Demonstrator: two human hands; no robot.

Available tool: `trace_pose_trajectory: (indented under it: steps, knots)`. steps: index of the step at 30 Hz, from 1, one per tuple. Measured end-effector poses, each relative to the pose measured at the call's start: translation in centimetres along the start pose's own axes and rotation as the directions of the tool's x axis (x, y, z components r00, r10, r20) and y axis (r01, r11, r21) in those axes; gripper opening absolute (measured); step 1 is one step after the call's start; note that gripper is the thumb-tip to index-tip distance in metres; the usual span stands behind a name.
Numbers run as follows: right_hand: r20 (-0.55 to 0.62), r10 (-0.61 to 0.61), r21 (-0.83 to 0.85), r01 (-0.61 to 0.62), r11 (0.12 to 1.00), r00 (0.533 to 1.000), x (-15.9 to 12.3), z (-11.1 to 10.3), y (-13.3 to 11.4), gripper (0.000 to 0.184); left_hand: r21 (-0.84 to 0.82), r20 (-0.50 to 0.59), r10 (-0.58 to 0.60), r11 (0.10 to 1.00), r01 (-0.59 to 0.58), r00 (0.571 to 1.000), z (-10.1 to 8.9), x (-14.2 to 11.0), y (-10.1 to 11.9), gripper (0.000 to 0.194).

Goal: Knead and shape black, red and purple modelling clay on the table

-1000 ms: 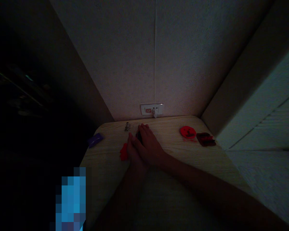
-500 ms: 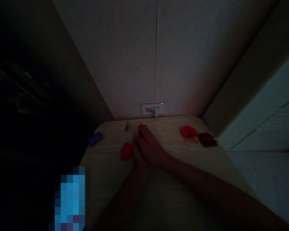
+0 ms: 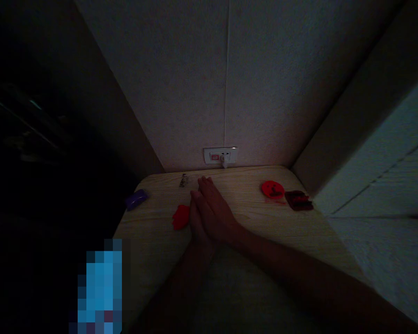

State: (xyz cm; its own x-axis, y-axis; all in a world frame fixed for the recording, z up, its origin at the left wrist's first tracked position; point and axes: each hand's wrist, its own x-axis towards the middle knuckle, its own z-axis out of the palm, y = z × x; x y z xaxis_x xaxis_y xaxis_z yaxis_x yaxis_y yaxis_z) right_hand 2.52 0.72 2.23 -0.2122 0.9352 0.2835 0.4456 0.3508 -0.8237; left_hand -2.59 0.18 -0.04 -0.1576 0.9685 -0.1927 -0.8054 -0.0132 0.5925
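Observation:
My right hand (image 3: pixel 216 208) lies over my left hand (image 3: pixel 198 227), palm against palm, above the middle of the wooden table. The fingers of both are stretched out and point away from me. Whatever may be between the palms is hidden. A flat red piece (image 3: pixel 181 217) with an uneven edge, like modelling clay, lies just left of my left hand. To the right is a round red disc (image 3: pixel 272 189) with dark marks like eyes and a mouth. Beside it sits a dark red, ridged piece (image 3: pixel 298 200).
The wooden table (image 3: pixel 153 250) stands against a wall. A purple packet (image 3: pixel 136 200) lies near its left edge, and a dark patterned mark (image 3: pixel 184 180) is near the back. A wall socket (image 3: pixel 220 155) holds a plug. Blurred blue shape (image 3: pixel 101 287) at lower left.
My hands stay pressed together, with only a slight shift between them. The whole view has moved a little; the pieces on the table lie as before.

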Motion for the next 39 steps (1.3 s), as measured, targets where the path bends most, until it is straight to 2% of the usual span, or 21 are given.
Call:
trace_pose_trajectory:
  steps: [9,14,21,24,28,33,39]
  knots:
    - [0.001,0.013,-0.018,-0.013,1.000,1.000,0.3,0.0,0.1,0.073,-0.043,0.036,-0.098,0.994,0.100,0.995,0.4,0.1,0.5,0.047]
    - [-0.023,0.013,-0.074,-0.014,0.997,1.000,0.6,-0.2,0.1,0.071,-0.078,0.059,-0.111,0.990,0.116,0.992,1.0,0.4,0.5,0.047]
    - [-0.021,-0.025,-0.077,0.023,0.997,0.999,0.6,-0.2,0.1,0.065,-0.140,0.008,-0.155,0.978,0.154,0.988,1.4,0.6,0.8,0.047]
    - [-0.012,0.011,-0.054,-0.012,0.998,1.000,0.9,-0.6,-0.1,0.067,-0.151,0.035,-0.148,0.977,0.151,0.988,1.4,0.5,1.3,0.044]
    - [-0.008,0.056,-0.039,-0.057,0.998,0.998,1.3,-1.3,-0.3,0.071,-0.147,0.041,-0.189,0.970,0.194,0.981,1.5,0.2,2.1,0.055]
    - [-0.018,-0.005,-0.177,0.001,0.984,1.000,0.8,-0.8,-0.1,0.072,-0.176,0.027,-0.147,0.973,0.150,0.989,1.3,0.1,2.0,0.056]
    - [-0.005,-0.009,-0.174,0.008,0.985,1.000,0.2,-0.3,-0.3,0.070,-0.181,0.039,-0.152,0.971,0.157,0.988,1.4,0.0,1.8,0.055]
